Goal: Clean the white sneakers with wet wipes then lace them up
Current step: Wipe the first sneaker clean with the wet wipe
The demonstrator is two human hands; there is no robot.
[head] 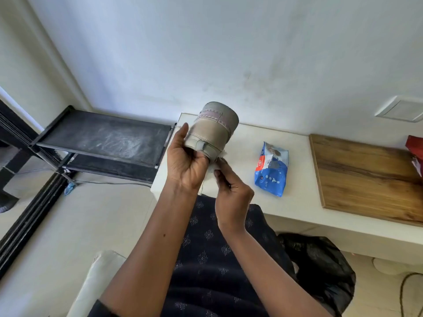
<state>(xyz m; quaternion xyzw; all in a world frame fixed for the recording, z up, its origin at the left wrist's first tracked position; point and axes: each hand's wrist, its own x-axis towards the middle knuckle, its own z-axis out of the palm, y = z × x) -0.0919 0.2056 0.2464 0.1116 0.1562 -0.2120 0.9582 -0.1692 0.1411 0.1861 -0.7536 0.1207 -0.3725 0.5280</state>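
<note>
Right grip (231, 193): pinching a wet wipe (207, 179) just below the heel.
Left grip (185, 163): clasped round the sneaker (212, 131), which is raised above the tabletop (297, 202) edge.
Handling: probably light, with a soft upper and firmer sole; best held at the heel.

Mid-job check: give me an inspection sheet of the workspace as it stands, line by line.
Surface: white table, with a wooden board lying on its right part.
Job's things: sneaker held up above the table; white wipe at its near end; blue wipes pack lying on the table; second sneaker not seen.
Clutter: red packet at the right edge; black bag on the floor below the table.
Grippers: left hand grips the sneaker; right hand pinches the wipe.
Cables: dark cable on the floor, lower right; thin cable by the rack.
Surroundings: black rack left of the table; wall plate.
</note>
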